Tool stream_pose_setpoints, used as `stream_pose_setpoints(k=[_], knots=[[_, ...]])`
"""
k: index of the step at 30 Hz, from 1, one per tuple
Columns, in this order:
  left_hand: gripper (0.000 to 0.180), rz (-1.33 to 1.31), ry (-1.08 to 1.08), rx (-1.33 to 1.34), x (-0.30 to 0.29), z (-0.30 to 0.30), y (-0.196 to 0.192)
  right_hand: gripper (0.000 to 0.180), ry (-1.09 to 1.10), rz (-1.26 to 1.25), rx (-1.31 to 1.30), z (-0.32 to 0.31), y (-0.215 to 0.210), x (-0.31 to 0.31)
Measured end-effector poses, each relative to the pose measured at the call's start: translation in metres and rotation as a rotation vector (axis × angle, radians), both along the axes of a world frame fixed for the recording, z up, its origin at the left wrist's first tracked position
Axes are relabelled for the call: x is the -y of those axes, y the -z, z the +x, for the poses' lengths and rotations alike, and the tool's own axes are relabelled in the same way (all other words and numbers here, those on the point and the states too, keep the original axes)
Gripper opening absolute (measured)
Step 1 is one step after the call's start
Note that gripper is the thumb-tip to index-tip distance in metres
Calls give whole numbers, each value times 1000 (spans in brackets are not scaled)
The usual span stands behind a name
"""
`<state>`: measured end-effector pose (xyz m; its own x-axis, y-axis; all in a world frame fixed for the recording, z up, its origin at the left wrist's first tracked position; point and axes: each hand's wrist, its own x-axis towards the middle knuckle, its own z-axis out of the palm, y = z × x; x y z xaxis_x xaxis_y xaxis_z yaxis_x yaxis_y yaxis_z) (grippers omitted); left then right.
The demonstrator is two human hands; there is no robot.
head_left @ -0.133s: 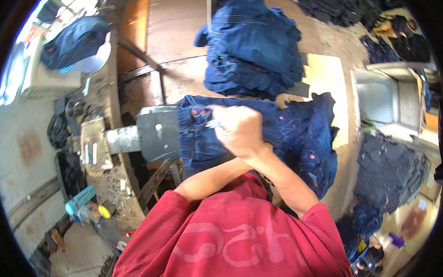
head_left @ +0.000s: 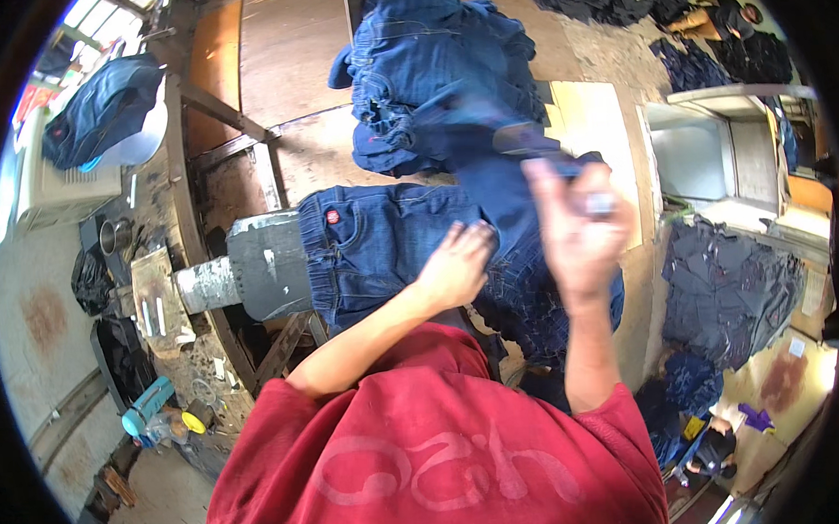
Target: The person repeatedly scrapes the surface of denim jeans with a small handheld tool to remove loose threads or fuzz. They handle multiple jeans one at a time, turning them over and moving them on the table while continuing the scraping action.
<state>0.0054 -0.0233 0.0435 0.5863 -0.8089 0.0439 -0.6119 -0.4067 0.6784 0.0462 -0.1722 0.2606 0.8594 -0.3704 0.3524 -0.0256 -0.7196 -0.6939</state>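
We have a pair of blue jeans [head_left: 390, 217] drawn over the dark grey board [head_left: 267, 267], with the gathered waistband around the board's right part and a small red tag showing near it. The legs run off to the right of the board, where the cloth grows crumpled and carries pale threads.

Our left hand [head_left: 458, 265] rests on the jeans to the right of the board's bare end. Its fingers lie side by side, loosely bent, tips on the cloth; the thumb is hidden, so we cannot tell whether it pinches any fabric.

Our right hand [head_left: 584, 224] is raised over the legs, farther to the right of the board, and is blurred. The thumb stands apart from the curled fingers, and a small silvery thing [head_left: 599, 203] shows against them. A streak of dark blue cloth [head_left: 489, 144] meets the thumb side; we cannot tell whether the hand grips it.

Beyond the board and to its right, we see a heap of jeans [head_left: 440, 49]. To the board's left we have a worn tabletop [head_left: 156, 262] with a metal cup [head_left: 115, 236]; nearer us than the board, also leftward, lies a teal bottle [head_left: 149, 407]. Far to the board's right spreads a pile of grey clothes [head_left: 730, 293].
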Motion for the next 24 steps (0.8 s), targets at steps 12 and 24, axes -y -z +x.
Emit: stream_pose_setpoints(k=[12, 24], knots=[[103, 608, -312, 109, -296, 82, -48, 26, 381, -154, -634, -76, 42, 72], [60, 414, 129, -393, -125, 204, 27, 22, -128, 94, -424, -62, 156, -132]])
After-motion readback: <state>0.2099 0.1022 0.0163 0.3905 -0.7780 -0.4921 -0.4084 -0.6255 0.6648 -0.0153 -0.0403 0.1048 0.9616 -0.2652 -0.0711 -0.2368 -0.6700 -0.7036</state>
